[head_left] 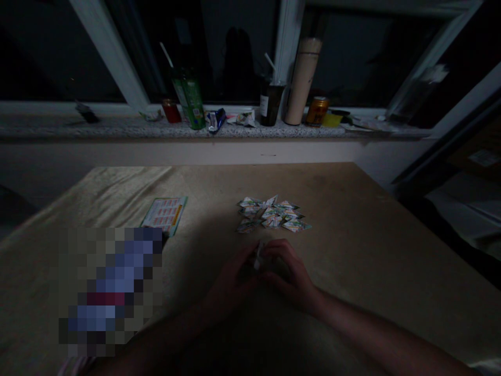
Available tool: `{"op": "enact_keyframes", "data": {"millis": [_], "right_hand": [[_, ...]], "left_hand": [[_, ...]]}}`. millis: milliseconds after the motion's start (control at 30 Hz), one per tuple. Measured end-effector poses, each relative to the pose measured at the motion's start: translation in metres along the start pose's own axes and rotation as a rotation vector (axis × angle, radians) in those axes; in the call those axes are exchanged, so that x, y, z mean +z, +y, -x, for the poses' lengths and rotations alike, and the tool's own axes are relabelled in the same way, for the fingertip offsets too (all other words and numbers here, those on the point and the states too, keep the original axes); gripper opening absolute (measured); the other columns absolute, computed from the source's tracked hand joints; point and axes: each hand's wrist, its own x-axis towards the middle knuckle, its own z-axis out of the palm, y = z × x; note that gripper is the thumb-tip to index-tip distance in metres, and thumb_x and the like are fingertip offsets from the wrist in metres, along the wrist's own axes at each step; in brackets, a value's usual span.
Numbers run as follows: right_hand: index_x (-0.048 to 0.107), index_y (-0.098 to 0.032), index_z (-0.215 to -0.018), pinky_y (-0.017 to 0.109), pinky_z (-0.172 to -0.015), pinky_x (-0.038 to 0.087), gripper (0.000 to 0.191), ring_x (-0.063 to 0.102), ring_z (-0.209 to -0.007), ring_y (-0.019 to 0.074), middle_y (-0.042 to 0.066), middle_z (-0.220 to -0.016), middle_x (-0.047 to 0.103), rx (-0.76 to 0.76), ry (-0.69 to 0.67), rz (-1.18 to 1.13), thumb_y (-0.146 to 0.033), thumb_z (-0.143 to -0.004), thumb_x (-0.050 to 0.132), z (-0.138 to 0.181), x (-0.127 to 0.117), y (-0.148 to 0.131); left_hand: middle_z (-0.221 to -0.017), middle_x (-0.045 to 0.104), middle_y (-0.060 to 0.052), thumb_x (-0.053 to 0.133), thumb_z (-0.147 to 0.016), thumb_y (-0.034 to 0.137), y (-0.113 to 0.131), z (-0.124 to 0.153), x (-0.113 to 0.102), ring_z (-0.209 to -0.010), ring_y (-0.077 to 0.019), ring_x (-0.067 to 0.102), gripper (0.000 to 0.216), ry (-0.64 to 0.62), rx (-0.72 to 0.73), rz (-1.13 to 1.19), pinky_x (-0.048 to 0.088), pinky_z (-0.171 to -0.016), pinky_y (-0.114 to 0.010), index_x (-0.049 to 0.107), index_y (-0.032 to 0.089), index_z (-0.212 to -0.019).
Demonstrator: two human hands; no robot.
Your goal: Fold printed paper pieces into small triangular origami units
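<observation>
Near the front middle of the table, my left hand [237, 273] and my right hand [290, 267] meet around a small folded paper piece [258, 256]. Fingers of both hands are closed on it; its lower part is hard to make out in the dim light. Just beyond my fingertips lies a group of folded paper pieces [274, 215], pointed at the ends and printed in green, white and red. Off to the left rests a flat printed sheet or pad [164, 213] with rows of red print and a green edge.
A blurred-out blue item [121, 279] lies on the table [352, 219] at left. Along the windowsill [235, 131] stand a green bottle [191, 102], a dark cup with a straw [271, 104], a tall tan flask [303, 81], an orange can [317, 111] and crumpled wrappers [246, 119].
</observation>
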Motion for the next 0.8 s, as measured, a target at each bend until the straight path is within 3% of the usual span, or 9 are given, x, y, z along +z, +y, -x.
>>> {"op": "enact_keyframes", "data": {"millis": [233, 367, 567, 800], "right_hand": [[0.053, -0.025, -0.115, 0.038, -0.086, 0.044, 0.033, 0.049, -0.104, 0.0222, 0.009, -0.109, 0.054, -0.056, -0.054, 0.185, -0.024, -0.082, 0.056, -0.003, -0.001, 0.006], [0.056, -0.025, -0.112, 0.04, -0.084, 0.041, 0.031, 0.05, -0.101, 0.0233, 0.008, -0.106, 0.059, -0.132, -0.077, 0.335, -0.024, -0.081, 0.057, -0.004, -0.004, 0.009], [0.056, -0.026, -0.112, 0.041, -0.086, 0.038, 0.034, 0.048, -0.105, 0.0245, 0.007, -0.112, 0.06, -0.26, -0.138, 0.462, -0.029, -0.079, 0.06, -0.003, -0.007, 0.015], [0.063, -0.03, -0.102, 0.04, -0.083, 0.037, 0.022, 0.05, -0.101, 0.0238, 0.005, -0.109, 0.061, -0.33, -0.113, 0.588, -0.032, -0.08, 0.06, -0.001, -0.007, 0.024]], "left_hand": [[-0.113, 0.063, -0.004, 0.057, -0.078, 0.026, 0.003, -0.007, -0.008, -0.105, -0.0228, 0.056, 0.043, -0.018, -0.15, 0.292, 0.041, -0.093, -0.034, 0.054, 0.019, -0.12], [-0.105, 0.067, -0.002, 0.055, -0.08, 0.032, 0.006, -0.013, -0.012, -0.1, -0.0221, 0.058, 0.03, 0.07, -0.211, 0.262, 0.041, -0.09, -0.032, 0.064, 0.018, -0.105], [-0.096, 0.068, -0.005, 0.059, -0.078, 0.034, -0.001, -0.015, -0.011, -0.09, -0.0209, 0.06, 0.032, 0.085, -0.287, 0.41, 0.045, -0.081, -0.03, 0.064, 0.014, -0.103], [-0.088, 0.069, -0.002, 0.056, -0.077, 0.041, 0.002, -0.013, -0.011, -0.086, -0.021, 0.06, 0.031, 0.144, -0.346, 0.25, 0.044, -0.078, -0.029, 0.068, 0.016, -0.089]]}}
